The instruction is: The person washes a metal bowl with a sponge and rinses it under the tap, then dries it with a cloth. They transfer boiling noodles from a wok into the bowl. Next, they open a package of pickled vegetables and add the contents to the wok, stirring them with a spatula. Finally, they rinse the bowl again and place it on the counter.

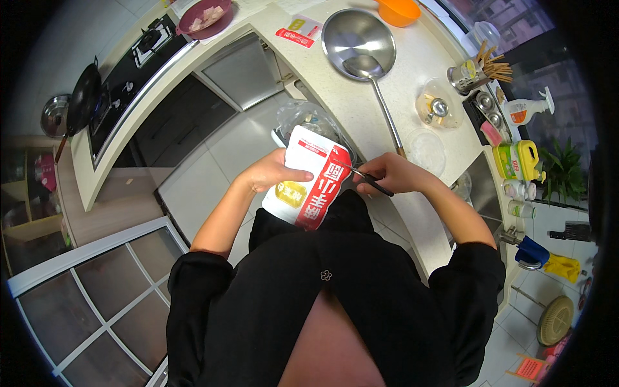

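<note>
A white and red pouch (pixel 298 160) with a gold patch is held in front of my body, tilted. My left hand (pixel 273 171) grips its left edge, thumb lying across the front. In my right hand (pixel 398 174) are black-handled scissors (pixel 375 182), with the fingers closed round the handles. The blades reach the pouch's right edge near its upper corner; whether they have cut into it I cannot tell. Just beyond the pouch, a clear plastic bag (pixel 303 115) lines a bin low by the counter.
On the pale counter (pixel 348 106) are a steel wok (pixel 335 29) with a long-handled ladle (pixel 387 113), an opened flat packet (pixel 300 31), an orange bowl (pixel 398 11) and a clear bowl (pixel 438 106). A maroon basin (pixel 205 19) holding pale pieces stands beside the hob (pixel 126 87).
</note>
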`<state>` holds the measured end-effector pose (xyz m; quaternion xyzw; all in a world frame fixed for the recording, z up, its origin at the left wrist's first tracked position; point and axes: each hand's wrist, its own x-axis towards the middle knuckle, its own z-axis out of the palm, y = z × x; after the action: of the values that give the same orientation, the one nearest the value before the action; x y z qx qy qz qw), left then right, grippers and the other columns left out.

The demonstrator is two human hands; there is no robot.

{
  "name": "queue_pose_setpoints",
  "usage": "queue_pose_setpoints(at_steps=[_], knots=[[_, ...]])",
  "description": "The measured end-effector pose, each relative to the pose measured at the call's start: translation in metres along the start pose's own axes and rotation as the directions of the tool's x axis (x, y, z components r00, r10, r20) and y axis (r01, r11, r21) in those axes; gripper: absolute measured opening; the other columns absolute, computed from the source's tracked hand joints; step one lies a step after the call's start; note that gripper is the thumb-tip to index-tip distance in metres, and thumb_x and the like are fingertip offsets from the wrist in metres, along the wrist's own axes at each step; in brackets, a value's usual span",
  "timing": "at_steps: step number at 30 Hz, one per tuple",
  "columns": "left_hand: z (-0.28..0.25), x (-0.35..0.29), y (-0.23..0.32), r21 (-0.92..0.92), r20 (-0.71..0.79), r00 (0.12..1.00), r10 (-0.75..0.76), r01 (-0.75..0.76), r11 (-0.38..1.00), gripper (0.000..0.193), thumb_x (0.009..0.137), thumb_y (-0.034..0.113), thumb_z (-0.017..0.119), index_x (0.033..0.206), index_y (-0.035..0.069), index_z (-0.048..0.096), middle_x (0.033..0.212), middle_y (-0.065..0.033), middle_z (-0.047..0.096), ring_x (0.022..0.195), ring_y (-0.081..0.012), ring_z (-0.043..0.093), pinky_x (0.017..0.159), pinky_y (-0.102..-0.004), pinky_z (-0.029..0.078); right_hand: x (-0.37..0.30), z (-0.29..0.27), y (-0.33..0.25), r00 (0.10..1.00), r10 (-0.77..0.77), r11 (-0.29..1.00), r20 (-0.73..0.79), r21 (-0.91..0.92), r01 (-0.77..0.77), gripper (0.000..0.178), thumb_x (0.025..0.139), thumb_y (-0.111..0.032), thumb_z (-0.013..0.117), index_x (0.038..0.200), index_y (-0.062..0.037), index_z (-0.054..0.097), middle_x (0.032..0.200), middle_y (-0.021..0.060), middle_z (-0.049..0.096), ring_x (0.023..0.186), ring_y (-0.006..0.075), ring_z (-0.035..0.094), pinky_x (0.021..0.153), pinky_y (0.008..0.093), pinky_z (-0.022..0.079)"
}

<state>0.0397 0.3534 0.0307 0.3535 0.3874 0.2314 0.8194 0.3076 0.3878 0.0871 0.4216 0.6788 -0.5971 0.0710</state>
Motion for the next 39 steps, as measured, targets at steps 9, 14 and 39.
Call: queue_pose_setpoints(at_steps=[9,14,39], knots=[[0.000,0.010,0.003,0.100,-0.001,1.000,0.027,-0.026,0.995,0.040,0.071,0.005,0.067,0.108,-0.001,0.053,0.102,-0.0110,0.059,0.091,-0.0169,0.058,0.081,-0.0294,0.046,0.010,-0.008,-0.004,0.997,-0.062,0.993,-0.035,-0.098,0.059,0.019,0.074,-0.021,0.067,0.080,-0.0044,0.061,0.055,-0.0026,0.051,0.051,0.0031,0.041,0.046,0.0205,0.031],[-0.011,0.021,0.006,0.153,-0.044,0.999,0.013,-0.006,0.988,0.038,0.071,0.005,0.068,0.105,-0.002,0.054,0.099,-0.0107,0.060,0.088,-0.0164,0.059,0.079,-0.0290,0.047,0.029,-0.010,0.011,0.994,-0.097,0.991,-0.040,-0.100,0.093,0.023,0.073,-0.025,0.067,0.078,-0.0038,0.060,0.051,-0.0022,0.048,0.048,0.0049,0.038,0.045,0.0228,0.029],[-0.074,0.066,-0.042,-0.127,0.093,0.972,-0.218,0.228,0.965,0.040,0.074,0.011,0.067,0.109,-0.002,0.051,0.103,-0.0120,0.059,0.090,-0.0198,0.059,0.081,-0.0315,0.048,0.103,-0.004,0.049,0.986,-0.086,0.982,-0.139,-0.180,0.061,0.040,0.061,-0.035,0.074,0.070,-0.0057,0.050,0.063,0.0065,0.056,0.058,0.0157,0.054,0.050,0.0271,0.041]])
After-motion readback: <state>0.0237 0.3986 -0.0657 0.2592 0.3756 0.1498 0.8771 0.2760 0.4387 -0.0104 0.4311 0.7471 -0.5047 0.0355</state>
